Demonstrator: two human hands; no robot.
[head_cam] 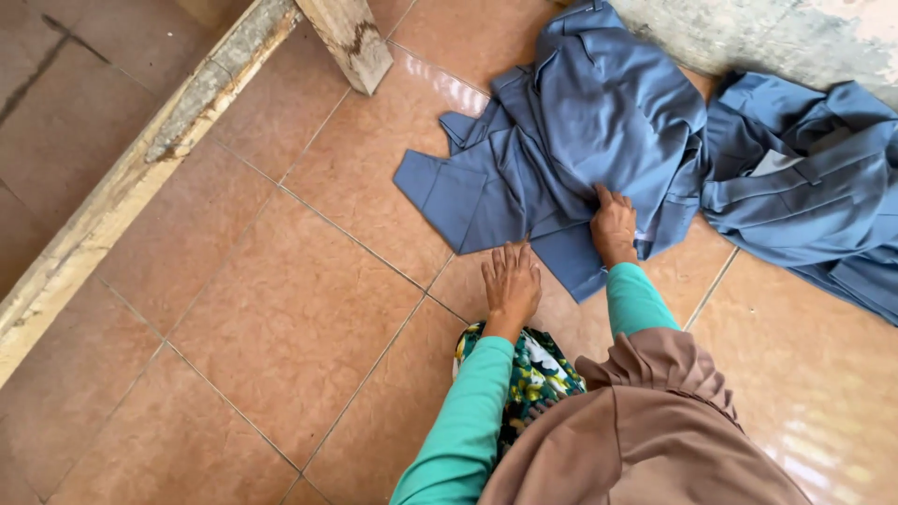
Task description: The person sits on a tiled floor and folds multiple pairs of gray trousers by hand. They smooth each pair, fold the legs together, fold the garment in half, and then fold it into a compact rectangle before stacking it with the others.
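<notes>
- Lying spread and rumpled on the tiled floor (281, 309): a blue-grey garment (571, 140), its top edge reaching toward the wall at the far side.
- Pressing flat on the floor at the garment's near edge: the left hand (511, 282), grip apart, fingers spread and fingertips just touching the cloth, clamped on nothing.
- Resting on the lower part of the garment: the right hand (614, 227), fingers curled and pinching a fold of the blue-grey cloth.
- Covering both arms: teal sleeves (468, 421), with a brown head covering (655, 421) hanging below and patterned green cloth (528, 369) showing between them.
- Lying heaped just to the right, touching the first garment: a second blue-grey garment (804, 178).
- Running slantwise along the floor at the left: a worn wooden beam (122, 187), with a wooden post (351, 37) standing near its upper end.
</notes>
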